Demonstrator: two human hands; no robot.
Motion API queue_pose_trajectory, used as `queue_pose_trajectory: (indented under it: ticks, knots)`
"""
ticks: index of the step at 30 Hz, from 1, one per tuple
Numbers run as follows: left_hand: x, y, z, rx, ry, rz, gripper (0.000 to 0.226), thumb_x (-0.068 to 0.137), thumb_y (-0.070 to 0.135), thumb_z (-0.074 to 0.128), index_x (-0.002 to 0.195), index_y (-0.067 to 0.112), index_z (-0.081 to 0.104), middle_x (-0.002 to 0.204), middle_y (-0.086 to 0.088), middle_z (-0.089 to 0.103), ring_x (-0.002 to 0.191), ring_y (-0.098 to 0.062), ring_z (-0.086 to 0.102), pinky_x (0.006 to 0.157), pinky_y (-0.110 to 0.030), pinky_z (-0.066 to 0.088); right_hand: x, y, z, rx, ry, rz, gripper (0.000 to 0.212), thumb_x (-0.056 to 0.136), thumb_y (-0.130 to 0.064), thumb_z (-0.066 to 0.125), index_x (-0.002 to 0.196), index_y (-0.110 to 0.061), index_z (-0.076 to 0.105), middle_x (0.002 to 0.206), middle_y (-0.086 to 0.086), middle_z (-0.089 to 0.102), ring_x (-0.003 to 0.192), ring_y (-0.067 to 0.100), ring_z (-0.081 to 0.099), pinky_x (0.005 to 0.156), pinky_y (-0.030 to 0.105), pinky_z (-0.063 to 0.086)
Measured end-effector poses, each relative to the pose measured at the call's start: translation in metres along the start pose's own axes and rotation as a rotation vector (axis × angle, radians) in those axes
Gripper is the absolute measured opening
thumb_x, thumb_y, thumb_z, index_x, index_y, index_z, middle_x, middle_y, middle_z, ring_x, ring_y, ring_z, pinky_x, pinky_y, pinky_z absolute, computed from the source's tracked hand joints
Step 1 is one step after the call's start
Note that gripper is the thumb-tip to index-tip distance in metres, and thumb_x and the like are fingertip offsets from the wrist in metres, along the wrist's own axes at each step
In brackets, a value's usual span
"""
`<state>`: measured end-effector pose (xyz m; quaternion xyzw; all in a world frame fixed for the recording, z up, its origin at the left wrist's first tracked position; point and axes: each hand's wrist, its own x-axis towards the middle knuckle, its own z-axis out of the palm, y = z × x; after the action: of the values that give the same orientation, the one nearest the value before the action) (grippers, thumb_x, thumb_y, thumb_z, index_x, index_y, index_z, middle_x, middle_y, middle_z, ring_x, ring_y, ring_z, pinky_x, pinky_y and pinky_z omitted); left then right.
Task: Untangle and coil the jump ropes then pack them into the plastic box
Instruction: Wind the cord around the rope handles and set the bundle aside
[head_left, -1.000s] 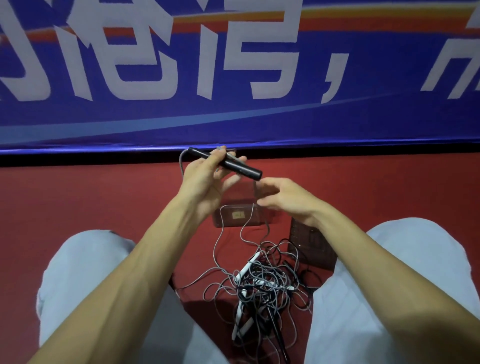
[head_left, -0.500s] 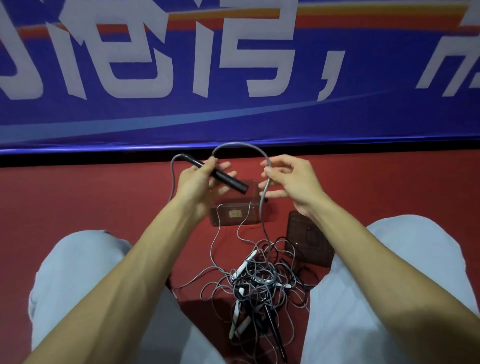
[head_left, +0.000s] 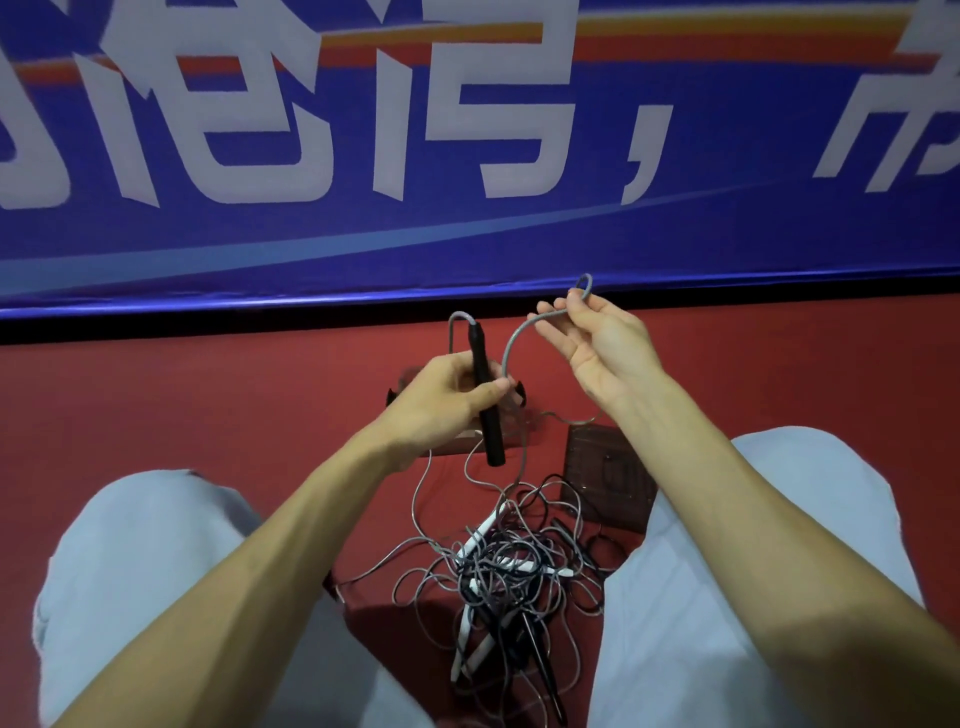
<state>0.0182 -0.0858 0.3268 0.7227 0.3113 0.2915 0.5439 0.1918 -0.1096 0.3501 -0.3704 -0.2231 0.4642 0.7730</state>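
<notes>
Left hand (head_left: 447, 397) grips the black handle (head_left: 493, 436) near-upright; right hand (head_left: 608, 353), above and right of the handle, palm up, pinches the grey cord (head_left: 511, 343) between fingertips.

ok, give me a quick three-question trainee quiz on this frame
1. True or false: the left hand grips the black handle.
2. What does the right hand pinch? A) grey rope B) white handle C) box lid
3. How many hands touch the tangled pile?
Key: 1 true; 2 A; 3 zero.
</notes>
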Motion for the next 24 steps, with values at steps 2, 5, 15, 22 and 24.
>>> queue_pose_trajectory:
  ticks: [2, 5, 15, 22, 24]
  knots:
    - [0.001, 0.001, 0.001, 0.005, 0.084, 0.045, 0.01, 0.098, 0.009, 0.055, 0.09, 0.009, 0.061, 0.079, 0.0, 0.073, 0.076, -0.012, 0.071, 0.068, -0.026, 0.057, 0.001, 0.001, -0.002, -0.035, 0.024, -0.012, 0.011, 0.098, -0.001, 0.05, 0.088, 0.0, 0.055, 0.08, 0.011, 0.059, 0.068, 0.018, 0.071, 0.061, 0.028, 0.059]
    - [0.003, 0.005, 0.0, -0.197, 0.233, 0.034, 0.011, 0.099, 0.006, 0.053, 0.089, 0.008, 0.059, 0.075, -0.003, 0.071, 0.068, -0.017, 0.072, 0.055, -0.022, 0.053, 0.0, 0.004, -0.001, -0.176, 0.011, -0.024, 0.011, 0.098, -0.009, 0.054, 0.09, -0.001, 0.056, 0.083, 0.013, 0.059, 0.074, 0.023, 0.068, 0.066, 0.033, 0.061]
    - [0.004, 0.023, -0.023, -0.885, 0.41, -0.008, 0.007, 0.097, 0.004, 0.054, 0.096, -0.001, 0.057, 0.081, -0.011, 0.071, 0.081, -0.031, 0.074, 0.072, -0.039, 0.062, -0.016, 0.025, 0.003, -0.889, -0.366, 0.148, 0.044, 0.084, 0.02, 0.04, 0.098, -0.013, 0.065, 0.102, 0.011, 0.069, 0.091, 0.023, 0.067, 0.089, 0.037, 0.056]
    - [0.002, 0.021, -0.032, -1.057, 0.483, 0.024, 0.004, 0.097, 0.004, 0.052, 0.095, 0.001, 0.053, 0.092, -0.015, 0.068, 0.079, -0.028, 0.074, 0.065, -0.034, 0.061, -0.024, 0.035, 0.003, -0.973, -0.672, 0.315, 0.006, 0.095, -0.005, 0.057, 0.097, -0.006, 0.062, 0.096, 0.006, 0.07, 0.084, 0.014, 0.068, 0.082, 0.032, 0.058]
    - [0.002, 0.02, -0.033, -1.054, 0.503, 0.027, 0.006, 0.097, 0.004, 0.052, 0.101, 0.0, 0.052, 0.091, -0.015, 0.069, 0.08, -0.027, 0.074, 0.064, -0.033, 0.06, -0.023, 0.036, 0.004, -0.967, -0.606, 0.258, 0.008, 0.097, -0.005, 0.054, 0.092, -0.009, 0.059, 0.092, 0.007, 0.071, 0.086, 0.022, 0.068, 0.083, 0.037, 0.057]
